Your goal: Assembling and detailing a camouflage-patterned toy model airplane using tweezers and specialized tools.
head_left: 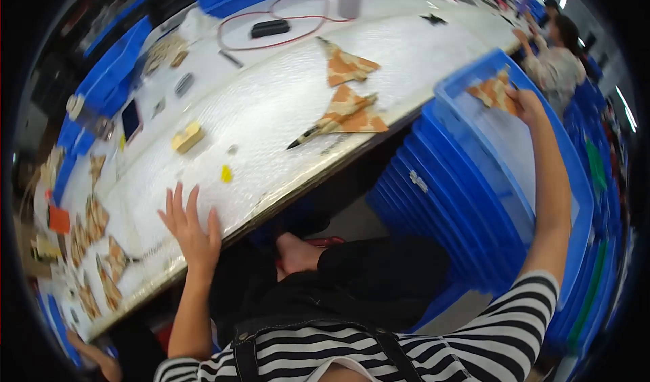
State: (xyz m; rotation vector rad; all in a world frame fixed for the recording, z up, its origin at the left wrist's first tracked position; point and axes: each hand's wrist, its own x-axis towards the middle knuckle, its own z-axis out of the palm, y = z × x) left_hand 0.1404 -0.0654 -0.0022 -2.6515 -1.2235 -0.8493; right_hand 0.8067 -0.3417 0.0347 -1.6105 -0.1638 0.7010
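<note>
My right hand reaches out to the far right and grips an orange-and-tan camouflage model jet part over the top blue crate of a stack. The fingers cover one edge of the part, so its full shape is hidden. My left hand is open at the near edge of the white-covered table, fingers spread and holding nothing. Beyond it lie a small yellow piece and a pale yellow block. On the table between my hands rest a camouflage model jet with a dark nose and a similar piece.
Several camouflage jet pieces lie at the table's left end. A phone, a bottle and blue bins line the far left. A red cable loops around a black object. Another person sits at the far right.
</note>
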